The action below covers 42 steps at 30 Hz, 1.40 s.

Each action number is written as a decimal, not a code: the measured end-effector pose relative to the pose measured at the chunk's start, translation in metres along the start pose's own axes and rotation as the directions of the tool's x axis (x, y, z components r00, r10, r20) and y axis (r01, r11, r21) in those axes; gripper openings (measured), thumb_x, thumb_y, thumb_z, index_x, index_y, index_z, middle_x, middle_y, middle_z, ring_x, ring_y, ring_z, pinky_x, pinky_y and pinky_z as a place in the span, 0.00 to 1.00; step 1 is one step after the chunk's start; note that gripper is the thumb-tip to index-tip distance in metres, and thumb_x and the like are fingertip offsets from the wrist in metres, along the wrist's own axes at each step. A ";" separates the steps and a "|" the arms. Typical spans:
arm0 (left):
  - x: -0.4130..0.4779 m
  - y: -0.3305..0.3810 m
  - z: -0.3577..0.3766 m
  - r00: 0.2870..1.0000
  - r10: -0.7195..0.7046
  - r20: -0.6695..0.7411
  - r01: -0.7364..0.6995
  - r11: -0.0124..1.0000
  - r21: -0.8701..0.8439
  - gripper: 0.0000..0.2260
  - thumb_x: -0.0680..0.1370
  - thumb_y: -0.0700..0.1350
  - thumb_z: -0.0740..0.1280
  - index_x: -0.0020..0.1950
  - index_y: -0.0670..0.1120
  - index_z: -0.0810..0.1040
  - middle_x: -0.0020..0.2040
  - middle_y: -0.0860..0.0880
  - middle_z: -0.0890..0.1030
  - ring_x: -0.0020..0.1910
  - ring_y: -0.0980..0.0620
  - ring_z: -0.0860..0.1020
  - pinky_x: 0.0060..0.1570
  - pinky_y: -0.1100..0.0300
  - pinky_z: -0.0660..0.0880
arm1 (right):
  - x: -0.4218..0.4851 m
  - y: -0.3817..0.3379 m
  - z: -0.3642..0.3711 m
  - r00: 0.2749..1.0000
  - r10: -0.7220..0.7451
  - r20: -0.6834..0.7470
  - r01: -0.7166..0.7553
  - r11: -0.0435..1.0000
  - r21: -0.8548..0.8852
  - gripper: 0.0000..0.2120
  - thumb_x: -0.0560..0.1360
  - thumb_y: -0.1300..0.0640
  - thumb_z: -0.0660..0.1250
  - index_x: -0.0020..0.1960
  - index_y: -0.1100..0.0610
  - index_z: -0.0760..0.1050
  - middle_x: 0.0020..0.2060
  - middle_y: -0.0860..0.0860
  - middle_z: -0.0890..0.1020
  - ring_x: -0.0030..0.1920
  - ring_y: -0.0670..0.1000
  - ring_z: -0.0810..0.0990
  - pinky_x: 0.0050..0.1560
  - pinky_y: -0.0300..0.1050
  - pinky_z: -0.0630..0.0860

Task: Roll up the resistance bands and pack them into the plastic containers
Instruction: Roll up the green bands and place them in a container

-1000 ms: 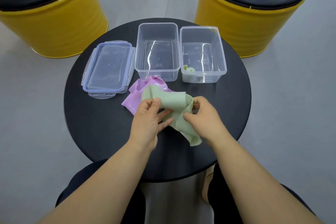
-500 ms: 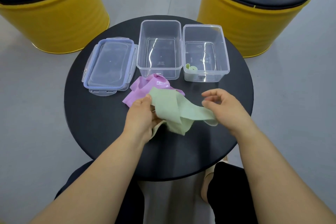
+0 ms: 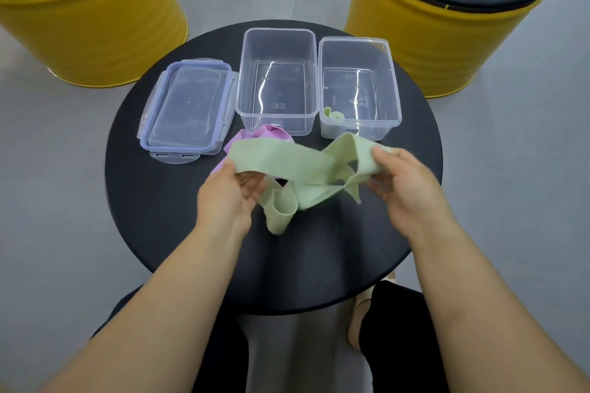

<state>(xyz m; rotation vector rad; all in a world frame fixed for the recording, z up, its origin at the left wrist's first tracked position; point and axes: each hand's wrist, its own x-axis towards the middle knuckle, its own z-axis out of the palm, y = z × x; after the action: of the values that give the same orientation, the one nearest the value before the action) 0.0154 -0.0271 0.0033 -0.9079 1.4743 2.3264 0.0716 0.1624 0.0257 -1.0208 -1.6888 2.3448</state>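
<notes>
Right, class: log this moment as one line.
left hand: grips green band | right hand: pinches green band | pink band: on table | right container: rolled band inside

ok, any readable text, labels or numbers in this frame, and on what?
Nothing legible.
Middle container: moulded marks on its floor, too small to read.
Right container: moulded marks on its floor, blurred.
Lid, green band, pink band: no text showing.

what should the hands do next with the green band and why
Probably draw the hands apart to pull the pale green flat resistance band straight: it hangs twisted and looped between the left hand and right hand, too tangled to roll yet.
</notes>
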 end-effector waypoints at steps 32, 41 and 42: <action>-0.024 0.037 -0.037 0.900 -0.054 0.433 -0.396 0.315 0.862 0.08 0.74 0.48 0.70 0.53 0.51 0.80 0.54 0.51 0.80 0.50 0.56 0.76 0.46 0.66 0.68 | -0.047 -0.056 -0.023 0.970 -0.242 -0.014 0.227 0.886 0.404 0.06 0.82 0.57 0.56 0.47 0.53 0.69 0.35 0.47 0.79 0.29 0.44 0.77 0.24 0.35 0.69; -0.040 0.045 -0.014 0.914 0.067 0.400 -0.369 0.544 0.753 0.17 0.78 0.39 0.61 0.67 0.48 0.74 0.66 0.47 0.73 0.56 0.49 0.73 0.50 0.59 0.72 | -0.080 -0.106 -0.003 0.937 -0.343 0.059 0.321 0.917 0.237 0.05 0.81 0.57 0.57 0.47 0.53 0.70 0.37 0.51 0.77 0.30 0.47 0.74 0.27 0.38 0.69; -0.045 0.046 -0.011 0.913 0.010 0.408 -0.367 0.459 0.809 0.18 0.79 0.41 0.61 0.69 0.48 0.71 0.66 0.47 0.72 0.57 0.48 0.74 0.50 0.58 0.72 | -0.084 -0.108 -0.003 0.939 -0.335 0.074 0.317 0.929 0.191 0.05 0.81 0.57 0.57 0.47 0.53 0.70 0.37 0.50 0.77 0.31 0.47 0.74 0.28 0.38 0.69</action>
<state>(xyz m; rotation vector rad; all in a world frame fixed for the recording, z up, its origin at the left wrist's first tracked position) 0.0317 -0.0523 0.0612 -0.0048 2.2781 1.2955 0.1052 0.1709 0.1586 -0.5447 -1.5095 2.3063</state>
